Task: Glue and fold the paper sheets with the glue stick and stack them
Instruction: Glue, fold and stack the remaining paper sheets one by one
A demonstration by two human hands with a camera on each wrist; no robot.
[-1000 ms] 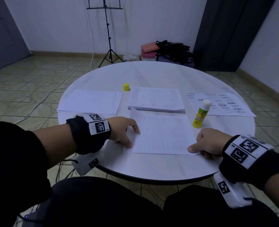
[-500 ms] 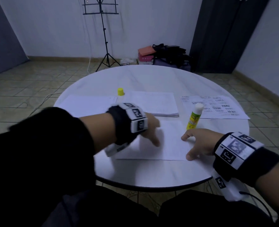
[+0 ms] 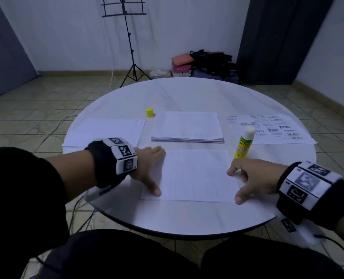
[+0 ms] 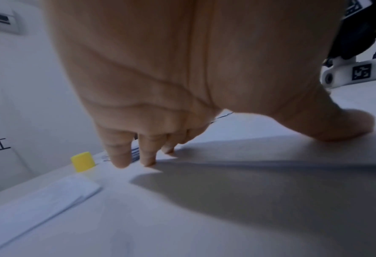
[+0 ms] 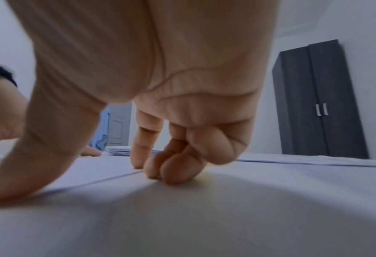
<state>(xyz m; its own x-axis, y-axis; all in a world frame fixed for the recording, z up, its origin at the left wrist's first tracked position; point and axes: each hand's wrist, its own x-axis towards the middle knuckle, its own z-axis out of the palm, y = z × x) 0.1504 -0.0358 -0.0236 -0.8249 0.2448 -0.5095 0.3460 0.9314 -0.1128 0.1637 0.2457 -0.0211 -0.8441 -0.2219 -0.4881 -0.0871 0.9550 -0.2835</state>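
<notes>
A folded white sheet point(image 3: 195, 174) lies flat near the front of the round white table point(image 3: 187, 218). My left hand point(image 3: 157, 172) presses its left edge, fingers spread at the far corner and thumb at the near corner. In the left wrist view the fingertips point(image 4: 121, 161) touch down by the sheet's corner. My right hand point(image 3: 235, 186) rests on the right edge with thumb and index finger point(image 5: 138, 156) on the paper and the other fingers curled. The glue stick point(image 3: 243, 143) stands upright and uncapped just beyond my right hand. Its yellow cap point(image 3: 150, 112) sits further back.
A thick stack of sheets point(image 3: 187, 127) lies behind the folded sheet. A thinner pile point(image 3: 106, 131) is at the back left and printed sheets point(image 3: 271, 127) at the back right. Beyond the table are a music stand point(image 3: 130, 47), bags point(image 3: 211, 63) and a dark cupboard point(image 5: 319, 104).
My left hand swept right across the sheet to its middle and has come back to the left edge. My right hand spread thumb and index finger along the right edge.
</notes>
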